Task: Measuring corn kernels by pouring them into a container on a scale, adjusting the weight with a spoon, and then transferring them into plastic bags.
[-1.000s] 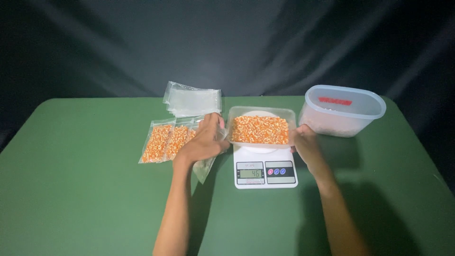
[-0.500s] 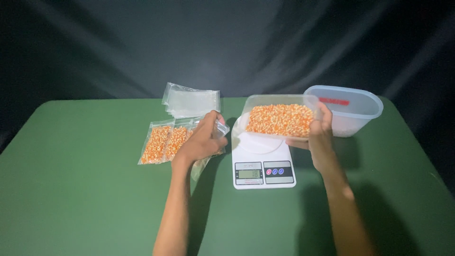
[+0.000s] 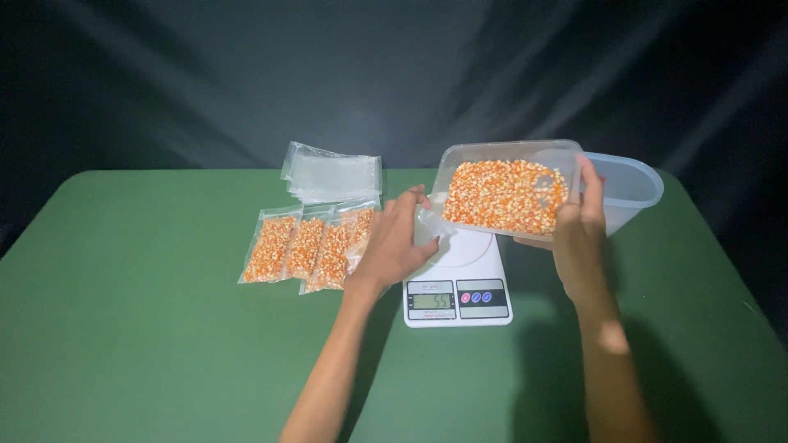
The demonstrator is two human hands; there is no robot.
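On the green desk (image 3: 148, 344), a row of filled clear bags of orange kernels (image 3: 308, 246) lies left of the white kitchen scale (image 3: 457, 279), with a stack of empty clear bags (image 3: 332, 174) just beyond them on the far side and a larger clear tub (image 3: 628, 189) at the far right, partly hidden behind the raised tray. The right hand (image 3: 579, 234) has its grip clamped on the clear tray of kernels (image 3: 505, 193), holding it tilted above the scale's far right edge. The left hand (image 3: 394, 242) pinches an empty clear bag (image 3: 431, 223) just beside the tray's lower left corner, over the scale's left side.
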